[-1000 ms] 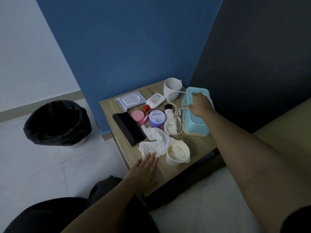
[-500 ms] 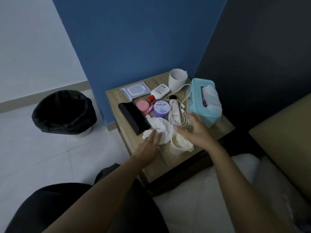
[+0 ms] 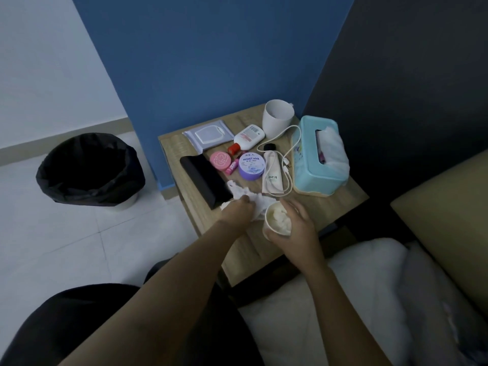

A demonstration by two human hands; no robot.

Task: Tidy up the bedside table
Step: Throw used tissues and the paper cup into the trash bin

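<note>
Nearby, lap: dark clothes (image 3: 79, 326) fill the bottom left corner.
Bed: white bedding (image 3: 356, 299) lies just beside the counter (image 3: 248, 257).
Right hand: the right hand (image 3: 294, 229) is wrapped round the paper cup (image 3: 276, 221), with the thumb on the near side and the fingers on the far side.
Paper cup: it is at the near part of the counter, stuffed with scrunched white paper. I cannot tell if it stands or is lifted.
Left hand: the left hand (image 3: 237, 211) is just beside the cup. Its fingers curl down and grab the crumpled tissue (image 3: 247, 192).
Crumpled tissue: it lies on the counter between the black case (image 3: 204, 178) and the cup, partly under the left hand.
Middle row: a pink tin (image 3: 220, 160), a pink lip balm (image 3: 232, 167), a purple jar (image 3: 252, 165) and a white tube (image 3: 273, 173) sit side by side. A white cable (image 3: 290, 154) loops round the tube.
Right side: a blue tissue box (image 3: 309, 154) sits just beside the cable.
Back row: a wipes pack (image 3: 208, 133), a white bottle (image 3: 248, 137) with a red cap and a white mug (image 3: 277, 117) are near the blue wall (image 3: 211, 62).
Floor: a bin (image 3: 89, 167) with a black bag stands well apart, left of the counter.
</note>
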